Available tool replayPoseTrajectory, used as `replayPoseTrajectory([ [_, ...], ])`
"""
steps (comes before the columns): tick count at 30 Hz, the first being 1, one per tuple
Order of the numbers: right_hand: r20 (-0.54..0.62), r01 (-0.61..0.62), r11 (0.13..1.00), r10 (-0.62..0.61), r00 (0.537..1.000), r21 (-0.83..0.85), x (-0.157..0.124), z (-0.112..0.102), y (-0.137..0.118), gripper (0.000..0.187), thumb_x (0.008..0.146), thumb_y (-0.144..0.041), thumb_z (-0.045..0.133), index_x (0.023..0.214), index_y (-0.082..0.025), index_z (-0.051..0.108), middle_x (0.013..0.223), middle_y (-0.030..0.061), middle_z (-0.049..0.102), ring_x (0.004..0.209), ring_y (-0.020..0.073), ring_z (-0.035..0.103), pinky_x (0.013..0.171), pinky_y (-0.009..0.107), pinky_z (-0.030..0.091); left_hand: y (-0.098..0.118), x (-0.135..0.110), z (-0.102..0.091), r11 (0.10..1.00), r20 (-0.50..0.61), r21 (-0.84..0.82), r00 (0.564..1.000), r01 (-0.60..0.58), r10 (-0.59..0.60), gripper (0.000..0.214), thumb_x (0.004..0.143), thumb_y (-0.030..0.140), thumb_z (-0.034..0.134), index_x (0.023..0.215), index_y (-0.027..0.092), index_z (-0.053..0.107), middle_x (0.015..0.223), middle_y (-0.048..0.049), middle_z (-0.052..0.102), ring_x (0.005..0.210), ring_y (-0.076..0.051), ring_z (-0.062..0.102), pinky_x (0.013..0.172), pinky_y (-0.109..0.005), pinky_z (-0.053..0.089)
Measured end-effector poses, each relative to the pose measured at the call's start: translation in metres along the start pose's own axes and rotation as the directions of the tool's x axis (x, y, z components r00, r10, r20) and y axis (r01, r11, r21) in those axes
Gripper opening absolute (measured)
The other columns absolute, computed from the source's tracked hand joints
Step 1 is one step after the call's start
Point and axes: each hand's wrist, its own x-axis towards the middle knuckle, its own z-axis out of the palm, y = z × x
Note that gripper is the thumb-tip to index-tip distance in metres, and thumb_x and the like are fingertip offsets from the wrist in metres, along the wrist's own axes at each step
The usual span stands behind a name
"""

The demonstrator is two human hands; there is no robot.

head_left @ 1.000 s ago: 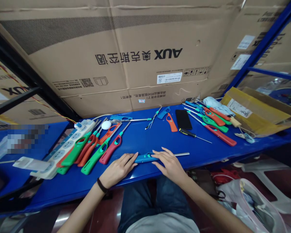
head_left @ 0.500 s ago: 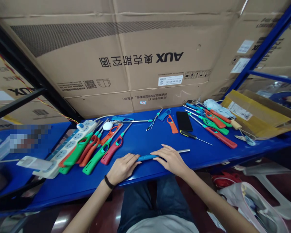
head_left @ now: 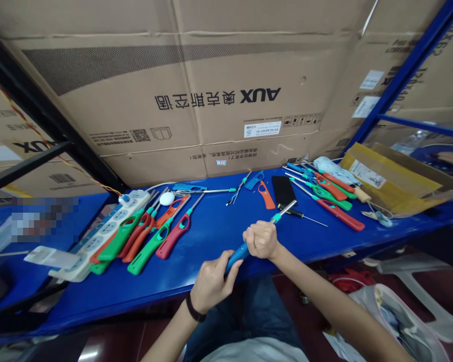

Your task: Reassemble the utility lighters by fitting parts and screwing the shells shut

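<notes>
Both hands grip one blue long-nosed lighter (head_left: 237, 255) lifted off the blue table (head_left: 219, 231). My left hand (head_left: 211, 281) wraps the blue handle at the near end. My right hand (head_left: 261, 240) is fisted around the middle, and the metal tube (head_left: 287, 208) sticks out past it, pointing up and to the right. A black band sits on my left wrist.
Several green, red and orange lighters (head_left: 147, 234) lie at left beside a white power strip (head_left: 98, 234). More lighters (head_left: 332, 193), a black phone (head_left: 283, 190), a screwdriver (head_left: 302, 215) and loose orange and blue parts lie at right. Cardboard boxes (head_left: 219, 100) wall the back.
The blue lighter lay flat on the table under both flat hands. Now both hands have closed on it and raised it, tilted with its tube pointing up to the right.
</notes>
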Motion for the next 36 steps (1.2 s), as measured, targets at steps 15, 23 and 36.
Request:
replayPoseTrajectory([
  [15, -0.269, -0.556, 0.581, 0.795, 0.543, 0.595, 0.014, -0.032, 0.005, 0.022, 0.083, -0.032, 0.06, 0.101, -0.022, 0.052, 0.108, 0.01, 0.063, 0.095, 0.0206, 0.061, 0.086, 0.039, 0.049, 0.025, 0.011, -0.018, 0.892, 0.373, -0.229, 0.881, 0.391, -0.291, 0.028, 0.092, 0.044, 0.043, 0.084, 0.02, 0.056, 0.057, 0.0004, 0.069, 0.043, -0.016, 0.062, 0.046, -0.022, 0.043],
  [23, 0.512, -0.571, -0.213, 0.742, 0.434, 0.793, 0.028, -0.042, 0.014, 0.039, 0.078, -0.047, 0.066, 0.105, -0.02, 0.065, 0.095, 0.0062, 0.073, 0.091, 0.0216, 0.068, 0.085, 0.036, 0.052, 0.029, 0.014, -0.018, 0.67, 0.493, -0.453, 0.792, 0.588, -0.361, 0.037, 0.089, 0.051, 0.047, 0.084, 0.017, 0.06, 0.052, 0.001, 0.067, 0.03, -0.008, 0.046, 0.034, -0.017, 0.033],
  [36, 0.567, -0.649, -0.262, 0.759, 0.319, 0.715, 0.028, -0.044, -0.023, 0.036, 0.071, -0.047, 0.072, 0.09, -0.016, 0.074, 0.086, 0.0078, 0.075, 0.092, 0.0239, 0.068, 0.091, 0.036, 0.049, 0.036, -0.007, -0.001, 0.86, 0.102, -0.288, 0.906, 0.422, -0.411, 0.025, 0.09, 0.039, 0.048, 0.079, 0.019, 0.057, 0.042, 0.0062, 0.048, 0.036, -0.009, 0.049, 0.043, -0.018, 0.033],
])
